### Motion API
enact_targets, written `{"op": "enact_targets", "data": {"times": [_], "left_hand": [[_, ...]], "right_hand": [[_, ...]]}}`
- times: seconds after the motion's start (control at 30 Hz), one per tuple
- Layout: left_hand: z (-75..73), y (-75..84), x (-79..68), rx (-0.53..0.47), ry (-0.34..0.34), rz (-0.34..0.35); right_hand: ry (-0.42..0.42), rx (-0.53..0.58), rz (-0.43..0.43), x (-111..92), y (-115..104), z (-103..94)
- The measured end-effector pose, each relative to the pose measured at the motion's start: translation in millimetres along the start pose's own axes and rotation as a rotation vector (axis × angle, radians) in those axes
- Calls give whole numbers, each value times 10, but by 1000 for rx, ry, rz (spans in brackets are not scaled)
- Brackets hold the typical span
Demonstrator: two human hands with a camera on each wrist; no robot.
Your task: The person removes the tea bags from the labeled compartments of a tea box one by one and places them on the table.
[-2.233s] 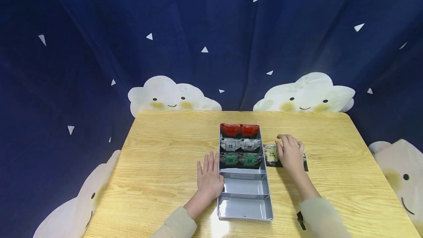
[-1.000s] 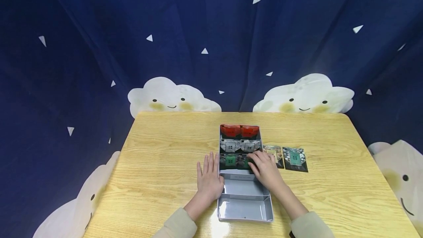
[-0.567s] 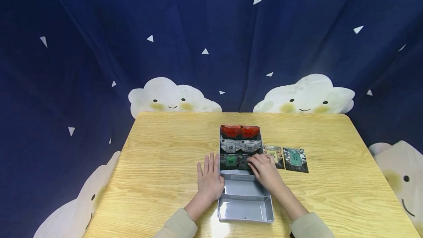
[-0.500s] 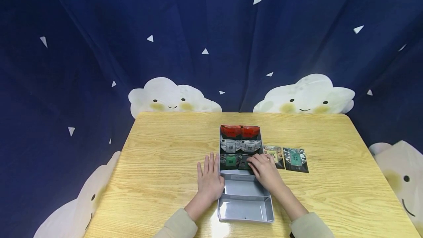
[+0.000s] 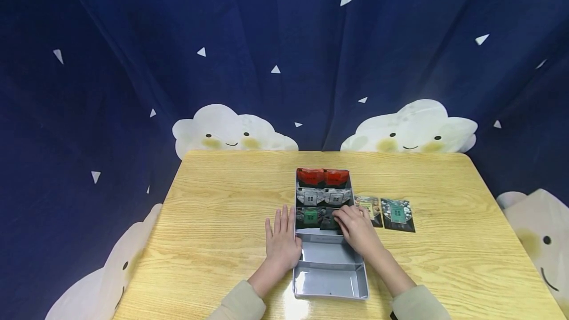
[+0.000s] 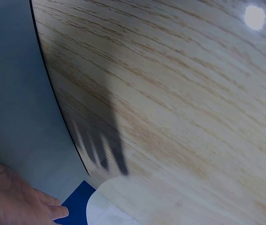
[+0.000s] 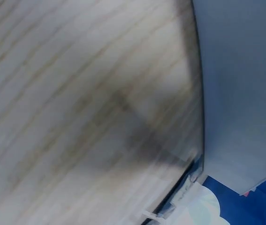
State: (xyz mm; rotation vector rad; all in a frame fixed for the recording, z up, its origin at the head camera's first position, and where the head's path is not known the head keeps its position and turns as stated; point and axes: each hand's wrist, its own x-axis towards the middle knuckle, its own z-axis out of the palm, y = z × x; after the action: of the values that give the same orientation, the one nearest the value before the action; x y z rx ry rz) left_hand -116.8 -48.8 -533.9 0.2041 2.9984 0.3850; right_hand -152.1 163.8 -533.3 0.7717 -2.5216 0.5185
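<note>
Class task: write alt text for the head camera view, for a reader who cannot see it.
A person's right hand grips a dark packet in a grey divided tray of packets, while the left hand rests flat beside it on a wooden table.

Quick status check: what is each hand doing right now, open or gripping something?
Left hand: open, flat on the table against the grey tray.
Right hand: fingers curled on a dark packet in the tray.

tray (image 5: 330, 288) mid-table (image 5: 213, 221) | packets (image 5: 322, 196) in tray's far three compartments | left hand (image 5: 281, 243) touching tray's left wall | right hand (image 5: 357, 229) over tray's right side | two packets (image 5: 385, 211) on table right of tray
</note>
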Motion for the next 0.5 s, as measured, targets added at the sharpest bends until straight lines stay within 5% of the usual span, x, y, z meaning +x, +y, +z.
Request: {"op": "enact_targets", "data": {"times": [0.5], "left_hand": [[-18,3,-8,-26,6,4]], "right_hand": [[68,20,4,223,-61,-395]]}}
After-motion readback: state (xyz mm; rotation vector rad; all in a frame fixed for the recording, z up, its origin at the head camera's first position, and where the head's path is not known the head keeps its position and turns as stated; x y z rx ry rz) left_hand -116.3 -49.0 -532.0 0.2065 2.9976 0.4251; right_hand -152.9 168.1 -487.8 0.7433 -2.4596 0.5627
